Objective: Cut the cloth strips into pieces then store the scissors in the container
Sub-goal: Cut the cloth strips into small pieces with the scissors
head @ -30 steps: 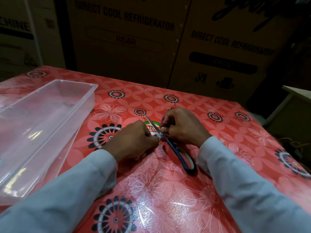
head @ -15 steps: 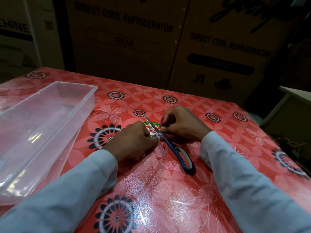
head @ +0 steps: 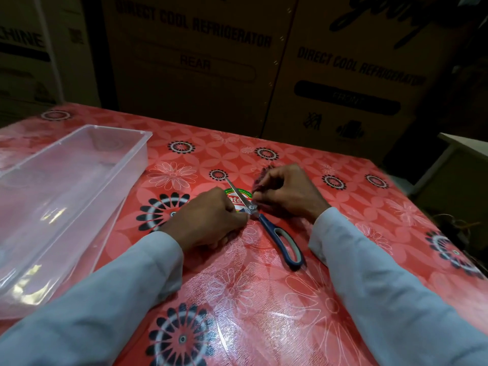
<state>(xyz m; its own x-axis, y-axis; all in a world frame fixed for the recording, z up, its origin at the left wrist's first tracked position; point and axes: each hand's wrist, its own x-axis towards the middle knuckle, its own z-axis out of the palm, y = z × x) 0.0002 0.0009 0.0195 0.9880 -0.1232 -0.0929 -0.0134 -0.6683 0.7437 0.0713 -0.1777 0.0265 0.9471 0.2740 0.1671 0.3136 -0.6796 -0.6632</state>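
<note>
The scissors (head: 264,223) lie flat on the desk (head: 264,299) between the hands, long axis diagonal: blade tips point away and leftward, blue handles toward the person's right. The left hand (head: 211,217) is curled at the pivot; whether its grip holds anything cannot be told. The right hand (head: 287,194) pinches a dark cloth strip (head: 260,178). A clear container (head: 87,165) sits left on the red floral cover; cardboard refrigerator boxes (head: 200,62) stand behind.

Tall cardboard boxes (head: 200,62) printed "DIRECT COOL REFRIGERATOR" stand in dim light behind the counter (head: 264,299); its glossy red floral cover shines; a pale table (head: 459,141) sits at right.
</note>
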